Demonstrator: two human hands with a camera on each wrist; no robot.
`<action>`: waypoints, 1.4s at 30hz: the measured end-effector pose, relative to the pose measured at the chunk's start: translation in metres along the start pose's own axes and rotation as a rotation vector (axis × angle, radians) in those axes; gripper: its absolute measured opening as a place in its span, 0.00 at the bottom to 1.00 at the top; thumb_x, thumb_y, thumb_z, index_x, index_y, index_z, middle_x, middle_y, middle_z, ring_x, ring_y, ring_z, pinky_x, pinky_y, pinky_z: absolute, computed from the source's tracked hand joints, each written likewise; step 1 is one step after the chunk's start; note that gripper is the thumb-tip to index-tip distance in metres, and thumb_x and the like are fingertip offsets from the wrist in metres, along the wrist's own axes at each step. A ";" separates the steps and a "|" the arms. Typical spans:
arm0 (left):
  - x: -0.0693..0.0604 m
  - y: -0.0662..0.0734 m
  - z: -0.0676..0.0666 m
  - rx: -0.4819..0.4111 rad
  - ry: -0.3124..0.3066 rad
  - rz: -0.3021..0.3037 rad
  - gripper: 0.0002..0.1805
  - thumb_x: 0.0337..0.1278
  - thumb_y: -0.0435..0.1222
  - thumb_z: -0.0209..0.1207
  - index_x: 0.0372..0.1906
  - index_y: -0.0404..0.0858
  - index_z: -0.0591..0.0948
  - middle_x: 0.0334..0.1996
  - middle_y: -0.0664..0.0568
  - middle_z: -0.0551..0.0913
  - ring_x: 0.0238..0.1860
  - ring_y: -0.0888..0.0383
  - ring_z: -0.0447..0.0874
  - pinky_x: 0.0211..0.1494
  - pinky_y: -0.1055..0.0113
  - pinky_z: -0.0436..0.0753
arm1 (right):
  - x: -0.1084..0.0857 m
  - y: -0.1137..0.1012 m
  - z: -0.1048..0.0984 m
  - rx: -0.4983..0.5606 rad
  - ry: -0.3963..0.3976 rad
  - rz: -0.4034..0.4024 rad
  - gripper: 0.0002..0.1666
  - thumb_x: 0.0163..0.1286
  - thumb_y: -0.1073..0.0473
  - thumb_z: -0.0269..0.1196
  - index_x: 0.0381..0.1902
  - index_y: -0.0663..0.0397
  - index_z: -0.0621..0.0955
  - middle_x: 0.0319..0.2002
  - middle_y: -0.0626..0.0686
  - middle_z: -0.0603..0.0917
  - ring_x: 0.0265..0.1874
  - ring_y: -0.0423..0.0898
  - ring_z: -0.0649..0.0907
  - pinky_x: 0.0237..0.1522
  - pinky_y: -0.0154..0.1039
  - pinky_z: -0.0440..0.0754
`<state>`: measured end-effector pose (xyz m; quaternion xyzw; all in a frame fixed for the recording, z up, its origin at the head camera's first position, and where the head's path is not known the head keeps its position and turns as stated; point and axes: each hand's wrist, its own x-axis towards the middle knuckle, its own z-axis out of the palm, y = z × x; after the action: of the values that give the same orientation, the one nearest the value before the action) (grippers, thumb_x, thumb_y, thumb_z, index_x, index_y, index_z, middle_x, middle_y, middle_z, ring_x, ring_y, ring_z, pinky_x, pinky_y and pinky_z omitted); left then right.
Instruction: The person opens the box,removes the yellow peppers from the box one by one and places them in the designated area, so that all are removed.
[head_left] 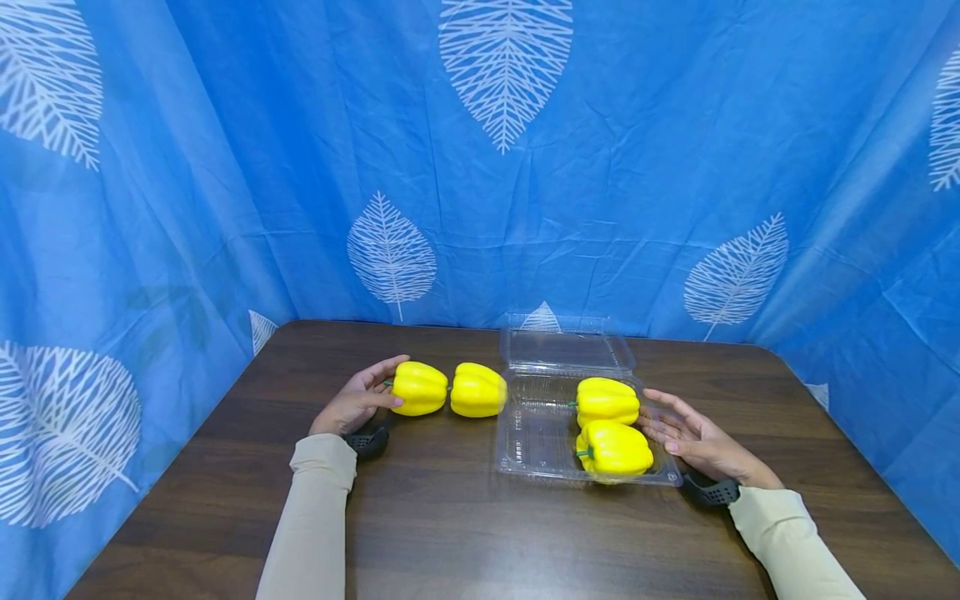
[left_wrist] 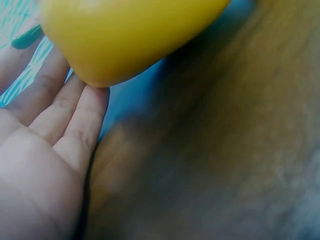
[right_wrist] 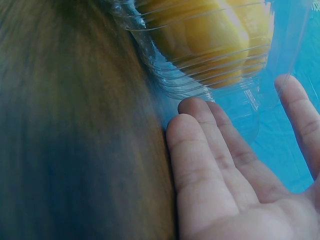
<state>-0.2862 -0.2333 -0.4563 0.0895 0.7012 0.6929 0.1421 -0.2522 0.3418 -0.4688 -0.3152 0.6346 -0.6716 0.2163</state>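
In the head view, a yellow bell pepper lies on its side on the table, its stem toward my left hand. That hand's thumb and index finger reach around the pepper's stem end, with straight fingers touching its surface. A second yellow bell pepper lies just right of it. Inside a clear plastic clamshell box are two more yellow peppers, one behind and one in front. My right hand is at the box's right side, fingers extended and thumb spread apart.
The box's transparent lid is raised at the back, near the far edge of the brown wooden table. Blue curtain with white leaf prints surrounds the table. Dark straps circle both wrists.
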 end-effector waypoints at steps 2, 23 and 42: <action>0.000 0.000 0.000 -0.007 0.006 -0.002 0.46 0.67 0.23 0.63 0.86 0.30 0.55 0.83 0.33 0.56 0.70 0.44 0.70 0.64 0.73 0.81 | 0.000 0.000 0.000 -0.002 0.000 -0.001 0.38 0.83 0.72 0.52 0.79 0.28 0.66 0.73 0.32 0.74 0.71 0.33 0.77 0.69 0.31 0.77; 0.002 -0.002 0.002 0.017 0.014 0.013 0.52 0.62 0.24 0.66 0.87 0.35 0.54 0.87 0.38 0.50 0.83 0.34 0.53 0.86 0.40 0.55 | -0.001 0.001 -0.001 -0.006 -0.004 -0.010 0.39 0.83 0.72 0.52 0.80 0.29 0.65 0.73 0.33 0.74 0.71 0.33 0.77 0.69 0.31 0.77; 0.000 0.014 0.008 0.090 0.110 0.079 0.48 0.70 0.33 0.68 0.87 0.36 0.56 0.86 0.40 0.57 0.84 0.37 0.53 0.86 0.43 0.56 | 0.000 0.001 -0.001 0.010 -0.005 -0.009 0.38 0.84 0.71 0.52 0.80 0.30 0.66 0.74 0.33 0.74 0.72 0.33 0.77 0.69 0.32 0.77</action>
<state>-0.2850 -0.2257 -0.4419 0.0853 0.7343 0.6696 0.0717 -0.2530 0.3428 -0.4701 -0.3187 0.6293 -0.6749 0.2164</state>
